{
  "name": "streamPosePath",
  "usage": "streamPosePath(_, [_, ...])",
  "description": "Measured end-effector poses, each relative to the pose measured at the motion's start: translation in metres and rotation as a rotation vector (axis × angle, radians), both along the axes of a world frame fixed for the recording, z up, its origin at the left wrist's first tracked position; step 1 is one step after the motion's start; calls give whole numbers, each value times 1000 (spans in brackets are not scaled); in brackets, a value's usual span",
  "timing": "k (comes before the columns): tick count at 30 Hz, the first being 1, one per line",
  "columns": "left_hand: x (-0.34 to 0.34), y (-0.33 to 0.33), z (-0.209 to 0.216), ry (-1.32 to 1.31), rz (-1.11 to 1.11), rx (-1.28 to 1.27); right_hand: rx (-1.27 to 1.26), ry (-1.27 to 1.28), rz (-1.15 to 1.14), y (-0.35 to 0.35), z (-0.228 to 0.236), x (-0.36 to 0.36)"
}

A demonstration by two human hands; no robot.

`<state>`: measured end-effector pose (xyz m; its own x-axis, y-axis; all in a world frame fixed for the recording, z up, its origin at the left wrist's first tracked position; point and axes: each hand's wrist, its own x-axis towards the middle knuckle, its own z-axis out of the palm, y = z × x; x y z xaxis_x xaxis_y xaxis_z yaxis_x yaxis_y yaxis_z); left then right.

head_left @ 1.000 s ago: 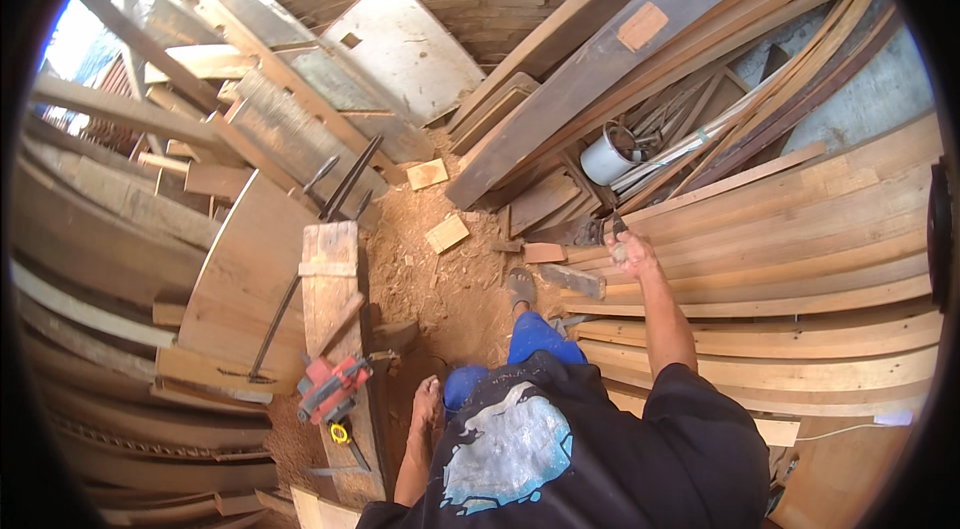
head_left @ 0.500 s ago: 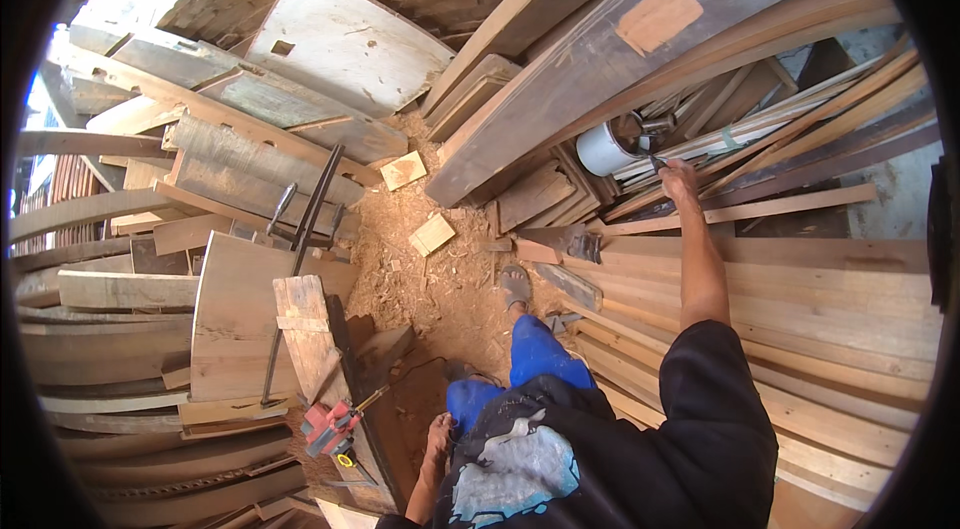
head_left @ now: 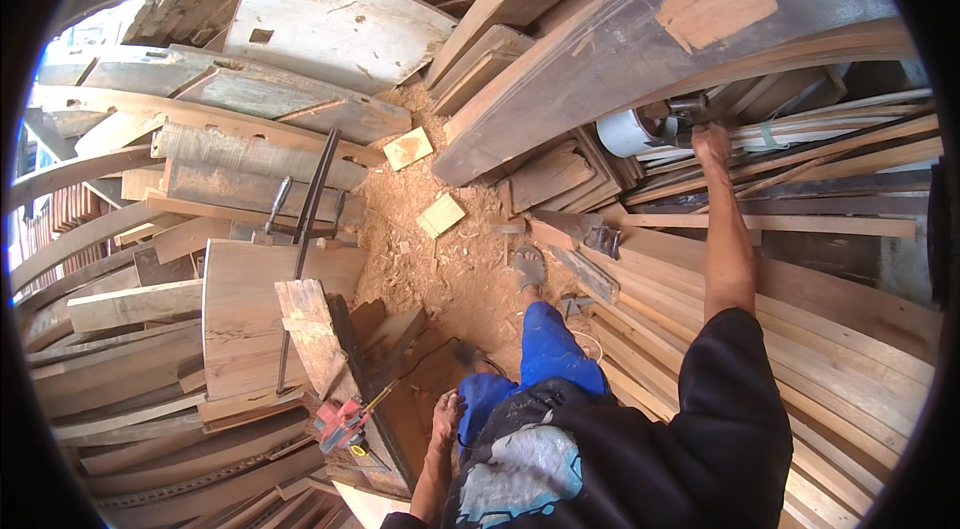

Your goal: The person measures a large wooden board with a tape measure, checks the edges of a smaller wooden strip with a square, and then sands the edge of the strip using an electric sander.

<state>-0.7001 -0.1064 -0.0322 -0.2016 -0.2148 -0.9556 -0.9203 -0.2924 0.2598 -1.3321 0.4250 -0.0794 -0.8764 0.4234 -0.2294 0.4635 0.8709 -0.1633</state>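
White bucket (head_left: pixel 618 136) sat between the lower edge of a broad grey plank (head_left: pixel 570 84) and a bundle of thin wooden strips (head_left: pixel 820 157), probably tucked there so the timber braced it; upright or tilted, I couldn't tell. Right hand (head_left: pixel 711 145) was at its open mouth, beside a dark shape (head_left: pixel 684 138); fingers looked bent, but whether they pinched anything I couldn't tell. Right arm (head_left: pixel 730 254) reached long, elbow nearly straight, over stacked boards (head_left: pixel 830 369), likely because these blocked a closer stance. Left hand (head_left: pixel 448 415) hung low beside the blue trousers (head_left: pixel 560 349), fingers seemingly half curled, grip unclear. Farther left, a red power tool (head_left: pixel 342 425) lay toward the near end of a narrow bench (head_left: pixel 315 329), presumably parked within reach.
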Motion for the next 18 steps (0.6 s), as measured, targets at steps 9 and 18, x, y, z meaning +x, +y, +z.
streamPosePath(9, [-36, 12, 8, 2, -50, 20, -149, 109, 58, 3, -15, -26])
streamPosePath(18, [-40, -3, 18, -20, 1, 10, 2, 25, 126, -3, -46, -57])
